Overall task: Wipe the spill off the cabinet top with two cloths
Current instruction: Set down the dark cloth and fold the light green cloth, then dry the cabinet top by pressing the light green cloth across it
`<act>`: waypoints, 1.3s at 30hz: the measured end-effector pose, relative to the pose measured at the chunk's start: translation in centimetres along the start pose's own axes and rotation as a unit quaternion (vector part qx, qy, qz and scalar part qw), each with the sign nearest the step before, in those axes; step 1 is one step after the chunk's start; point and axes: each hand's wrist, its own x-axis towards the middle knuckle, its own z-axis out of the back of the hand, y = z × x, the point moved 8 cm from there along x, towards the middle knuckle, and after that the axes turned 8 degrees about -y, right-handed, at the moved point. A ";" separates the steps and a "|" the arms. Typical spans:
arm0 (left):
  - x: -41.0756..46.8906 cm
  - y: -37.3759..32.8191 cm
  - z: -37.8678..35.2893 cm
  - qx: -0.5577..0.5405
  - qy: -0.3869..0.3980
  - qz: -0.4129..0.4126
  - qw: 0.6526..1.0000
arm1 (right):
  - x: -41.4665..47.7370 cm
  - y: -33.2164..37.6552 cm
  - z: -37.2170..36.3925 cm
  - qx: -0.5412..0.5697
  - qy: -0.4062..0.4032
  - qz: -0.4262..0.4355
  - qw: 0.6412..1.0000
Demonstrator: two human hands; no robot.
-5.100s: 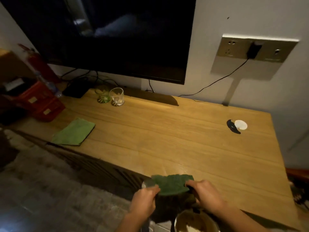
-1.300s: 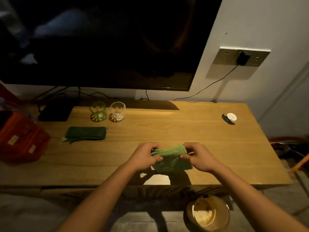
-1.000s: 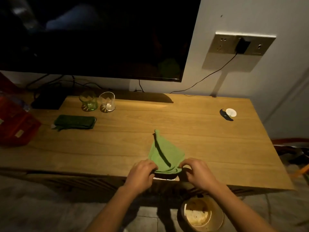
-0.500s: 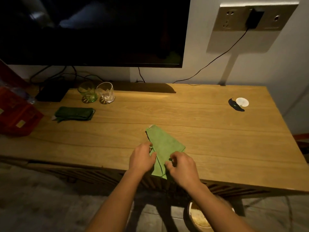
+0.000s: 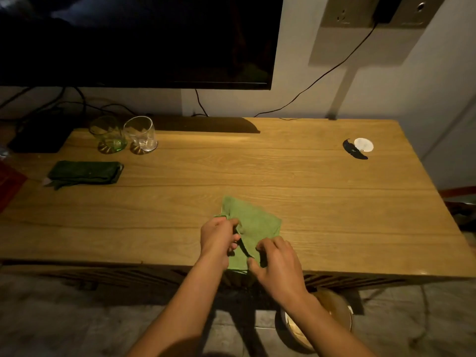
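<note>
Head view: the wooden cabinet top [image 5: 296,191] fills the middle of the frame, with a dark screen [image 5: 134,39] mounted on the wall at 12 o'clock. The light green cloth [image 5: 253,222] lies on the cabinet top at the near edge, centre frame, partly folded, with its near end hanging over the front edge. The left hand [image 5: 219,239] sits at the cloth's 9 o'clock side, fingers curled and pinching the cloth's left edge. The right hand [image 5: 279,264] sits at the cloth's 5 o'clock side, thumb and fingers closing on the near portion of the cloth; the exact contact is partly hidden by the hand itself. The second, dark green cloth [image 5: 85,172] lies folded flat on the cabinet top at 10 o'clock, well apart from both hands. Beyond it stand a green glass [image 5: 108,135] and a clear glass [image 5: 141,135], just beside each other. At 2 o'clock a small white round object [image 5: 363,145] lies beside a dark mark [image 5: 353,152]. A round container [image 5: 322,320] stands on the floor at 5 o'clock, below the cabinet edge.
</note>
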 end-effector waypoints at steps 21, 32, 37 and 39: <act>-3.2 0.1 5.4 0.256 -0.017 -0.296 0.920 | -1.8 1.8 0.1 -0.104 0.058 0.068 0.991; -6.4 -0.9 4.4 0.391 0.220 -0.521 0.726 | 0.9 4.1 4.4 0.098 0.188 0.108 0.971; -3.4 -5.7 2.3 0.149 0.242 -0.336 0.898 | 7.0 1.6 8.6 0.155 0.082 0.010 0.984; -2.0 -6.4 1.5 0.251 0.158 -0.371 0.880 | 8.1 -0.2 7.9 0.076 0.050 -0.035 0.995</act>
